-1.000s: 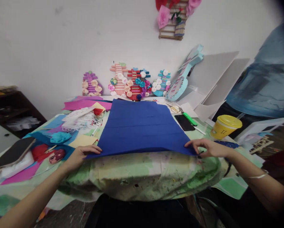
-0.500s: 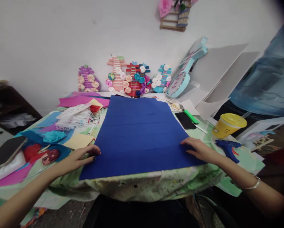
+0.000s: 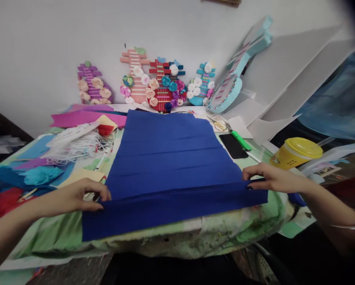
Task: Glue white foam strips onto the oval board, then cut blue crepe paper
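Note:
A large sheet of blue crepe paper (image 3: 165, 158) lies across the table before me, with faint crosswise creases. A raised ridge runs across its near part, and the strip in front of the ridge looks darker. My left hand (image 3: 76, 198) pinches the sheet at the left end of this ridge, thumb toward me. At the right end, my right hand (image 3: 275, 180) grips the other side edge between thumb and fingers. Both hands are closed on the paper, and the sheet's near edge reaches the table's front.
A black phone (image 3: 233, 145), a green-handled cutter (image 3: 240, 140) and gold scissors (image 3: 219, 124) lie right of the sheet. Beyond stands a yellow tub (image 3: 297, 152). White strings (image 3: 73, 146) and coloured paper lie left. Decorated lute shapes (image 3: 159, 85) lean on the wall.
Both hands have gone from resting on the sheet's side edges to pinching them. The near part has lifted into a ridge. The view has tilted down slightly.

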`<state>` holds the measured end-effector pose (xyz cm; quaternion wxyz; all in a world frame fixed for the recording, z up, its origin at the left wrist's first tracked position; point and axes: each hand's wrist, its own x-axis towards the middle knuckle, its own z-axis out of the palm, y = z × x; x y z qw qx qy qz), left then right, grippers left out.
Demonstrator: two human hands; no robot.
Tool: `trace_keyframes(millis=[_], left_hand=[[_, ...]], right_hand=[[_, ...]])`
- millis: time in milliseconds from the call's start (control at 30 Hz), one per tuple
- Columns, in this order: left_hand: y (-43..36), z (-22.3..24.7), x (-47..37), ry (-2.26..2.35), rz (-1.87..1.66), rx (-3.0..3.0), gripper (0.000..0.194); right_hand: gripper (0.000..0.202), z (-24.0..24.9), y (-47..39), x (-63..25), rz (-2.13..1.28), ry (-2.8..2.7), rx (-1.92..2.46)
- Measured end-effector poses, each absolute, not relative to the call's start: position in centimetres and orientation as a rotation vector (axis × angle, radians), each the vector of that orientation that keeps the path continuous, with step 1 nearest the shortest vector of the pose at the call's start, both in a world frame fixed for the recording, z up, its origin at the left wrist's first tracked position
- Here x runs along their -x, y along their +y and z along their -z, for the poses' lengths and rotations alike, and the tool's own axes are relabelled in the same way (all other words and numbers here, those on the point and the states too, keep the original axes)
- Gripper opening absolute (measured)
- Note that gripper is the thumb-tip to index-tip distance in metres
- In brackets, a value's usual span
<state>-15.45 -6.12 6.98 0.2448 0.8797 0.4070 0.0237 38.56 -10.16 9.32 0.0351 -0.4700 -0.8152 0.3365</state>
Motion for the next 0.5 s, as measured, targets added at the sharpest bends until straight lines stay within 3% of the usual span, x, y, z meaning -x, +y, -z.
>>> trace_keyframes(millis=[133,233,333,500], left_hand=[[-2.7,-9.5,17.9,1.143,-0.075,-2.111,0.017],[1.1,-10.5,18.6,1.345,-0.266,-2.026,0.032],[4.7,-10.2,17.6,1.44,-0.439,-2.008,0.043],[8.3,-7.0,15.0,1.369,-0.311,-1.99,0.044]], right_hand=[[0.018,-12.4,-8.2,-38.8,-1.195,-2.43,1.387],[0.019,-13.3,-4.9,-38.9,-1.131,-2.321,1.377],[0.025,-12.4,-0.4,-38.8,-1.078,-2.248,1.377],[0.023,-7.9,5.8,-37.9,-0.821,-2.376,1.483]])
